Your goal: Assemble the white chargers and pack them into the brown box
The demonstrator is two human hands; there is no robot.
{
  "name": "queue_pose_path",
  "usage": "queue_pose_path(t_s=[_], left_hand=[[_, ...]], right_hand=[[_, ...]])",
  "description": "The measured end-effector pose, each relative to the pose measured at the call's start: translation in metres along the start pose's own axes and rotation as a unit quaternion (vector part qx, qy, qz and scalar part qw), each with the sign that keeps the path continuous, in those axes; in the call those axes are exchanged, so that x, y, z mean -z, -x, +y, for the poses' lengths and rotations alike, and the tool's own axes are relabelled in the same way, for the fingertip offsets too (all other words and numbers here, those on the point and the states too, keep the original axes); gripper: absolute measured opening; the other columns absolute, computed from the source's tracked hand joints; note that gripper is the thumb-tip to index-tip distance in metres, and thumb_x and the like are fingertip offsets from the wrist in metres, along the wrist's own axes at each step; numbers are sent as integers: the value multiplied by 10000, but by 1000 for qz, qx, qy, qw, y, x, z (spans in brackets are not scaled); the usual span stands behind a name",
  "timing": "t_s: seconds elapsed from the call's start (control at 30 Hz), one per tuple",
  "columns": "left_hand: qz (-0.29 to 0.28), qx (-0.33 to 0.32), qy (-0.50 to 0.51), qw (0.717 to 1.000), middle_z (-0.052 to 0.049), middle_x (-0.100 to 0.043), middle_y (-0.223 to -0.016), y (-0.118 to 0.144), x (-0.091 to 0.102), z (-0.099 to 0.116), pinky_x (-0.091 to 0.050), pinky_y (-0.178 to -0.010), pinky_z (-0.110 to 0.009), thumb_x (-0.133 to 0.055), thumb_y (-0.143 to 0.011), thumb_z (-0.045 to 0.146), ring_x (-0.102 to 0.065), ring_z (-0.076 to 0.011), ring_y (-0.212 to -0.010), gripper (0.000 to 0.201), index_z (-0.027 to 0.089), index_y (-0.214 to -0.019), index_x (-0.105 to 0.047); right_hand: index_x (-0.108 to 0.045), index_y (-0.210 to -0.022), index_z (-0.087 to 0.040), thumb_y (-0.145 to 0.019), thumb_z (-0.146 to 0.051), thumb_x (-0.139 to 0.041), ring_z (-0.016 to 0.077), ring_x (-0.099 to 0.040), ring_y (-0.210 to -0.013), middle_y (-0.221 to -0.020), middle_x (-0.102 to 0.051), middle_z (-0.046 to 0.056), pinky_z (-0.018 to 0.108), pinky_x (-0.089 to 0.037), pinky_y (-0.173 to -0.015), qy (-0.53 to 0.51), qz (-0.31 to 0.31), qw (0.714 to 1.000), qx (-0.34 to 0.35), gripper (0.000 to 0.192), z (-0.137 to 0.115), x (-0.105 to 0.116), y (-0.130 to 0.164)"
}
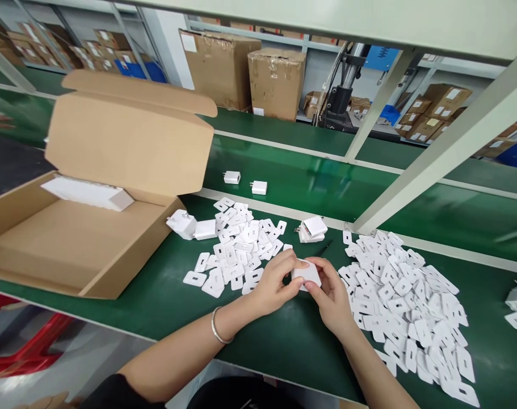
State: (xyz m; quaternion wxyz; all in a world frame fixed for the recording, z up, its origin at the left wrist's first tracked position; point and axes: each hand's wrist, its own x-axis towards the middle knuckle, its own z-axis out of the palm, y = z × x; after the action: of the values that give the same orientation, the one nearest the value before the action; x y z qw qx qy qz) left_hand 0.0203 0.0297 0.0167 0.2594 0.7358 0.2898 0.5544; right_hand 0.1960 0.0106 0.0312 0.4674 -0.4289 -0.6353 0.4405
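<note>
Between my two hands is a white charger block point(307, 272), held just above the green bench. My left hand point(279, 277) grips its left side with thumb and fingers, and my right hand point(330, 292) pinches it from the right. The fingers cover its edges. Left of my hands lies a pile of flat white plates with slots point(241, 241). A larger pile of similar slotted plates point(405, 301) spreads to the right. Just behind my hands, white chargers point(312, 228) are stacked by the bench's back rail, with a thin dark tool point(325, 248) close by.
An open cardboard box point(126, 264) stands on the left, with a white block-shaped row point(88, 192) inside. Two chargers point(259, 187) rest on the ledge behind. More white chargers point(205, 229) lie beside the box. A slanted metal post point(445, 136) rises at the right.
</note>
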Motion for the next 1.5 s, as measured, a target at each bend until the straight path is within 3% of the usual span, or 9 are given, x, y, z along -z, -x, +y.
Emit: queue_pose_path(t_s=[0.33,0.6,0.83,0.93,1.03,1.1,1.17,1.3,1.5], left_hand=[[-62,69,82,992,-69,-595,-1030,5,3,0,-494,-778,-339,-541,-1037,596,-580,-203,-880,434,237,-1279,-549],[-129,301,370,870,-71,-649,-1094,-2,1,10,-542,-872,-387,-490,-1040,648,-648,-207,-901,512,262,-1379,-494],[-79,250,275,925,-72,-630,-1114,-5,11,15,-538,-904,-364,-675,-988,526,-650,-206,-1017,485,264,-1350,-487],[10,220,157,963,-78,-616,-1138,-1,53,16,-547,-895,-355,-682,-970,478,-646,-206,-1023,397,239,-1236,-508],[139,198,-37,970,-83,-614,-1152,1,127,12,-552,-859,-339,-689,-919,400,-644,-211,-1013,371,225,-1181,-493],[225,224,-205,926,-85,-621,-1159,-2,186,8,-551,-868,-336,-648,-897,316,-650,-216,-1027,324,219,-1148,-467],[258,313,-402,821,-76,-625,-1125,-8,240,2,-547,-898,-332,-626,-881,264,-654,-216,-1033,289,218,-1097,-440],[249,392,-480,745,-116,-615,-1032,-19,312,-19,-527,-946,-444,-658,-817,226,-641,-322,-1078,277,216,-964,-423],[197,470,-514,690,-196,-618,-1069,-14,353,-60,-520,-920,-544,-736,-715,253,-636,-446,-1123,347,225,-854,-419]], right_hand=[[-653,-1236,-290,-913,-475,-801,197,-659,-853,-1030,-646,35,320,-595,-750,106,-18,991,79,401,-5,21,-1],[-594,-1373,-293,-952,-387,-751,248,-631,-929,-1073,-598,66,381,-585,-761,253,14,951,178,459,-4,25,2],[-339,-1577,-319,-990,-337,-680,320,-588,-1304,-1510,-459,153,542,-578,-1037,230,-6,959,164,679,0,11,3],[-235,-1634,-318,-1002,-386,-657,295,-653,-1217,-1560,-409,165,509,-621,-986,231,-1,964,134,763,3,10,1],[-512,-1457,-277,-1038,-427,-560,313,-686,-1102,-1406,-532,160,460,-651,-796,329,31,934,136,447,10,13,-2],[-636,-1271,-226,-1050,-444,-497,360,-669,-1113,-1312,-582,180,487,-636,-773,406,60,897,163,341,16,17,-5],[-667,-1197,-171,-1053,-442,-444,420,-629,-1179,-1286,-590,224,567,-612,-857,472,87,858,181,379,25,23,-7],[-629,-1286,-86,-1033,-444,-422,496,-607,-1225,-1336,-567,310,636,-596,-868,562,91,811,135,485,48,34,-6],[-624,-1285,-201,-1028,-458,-483,321,-740,-935,-1377,-601,196,425,-629,-647,478,16,873,98,390,58,29,-6]])
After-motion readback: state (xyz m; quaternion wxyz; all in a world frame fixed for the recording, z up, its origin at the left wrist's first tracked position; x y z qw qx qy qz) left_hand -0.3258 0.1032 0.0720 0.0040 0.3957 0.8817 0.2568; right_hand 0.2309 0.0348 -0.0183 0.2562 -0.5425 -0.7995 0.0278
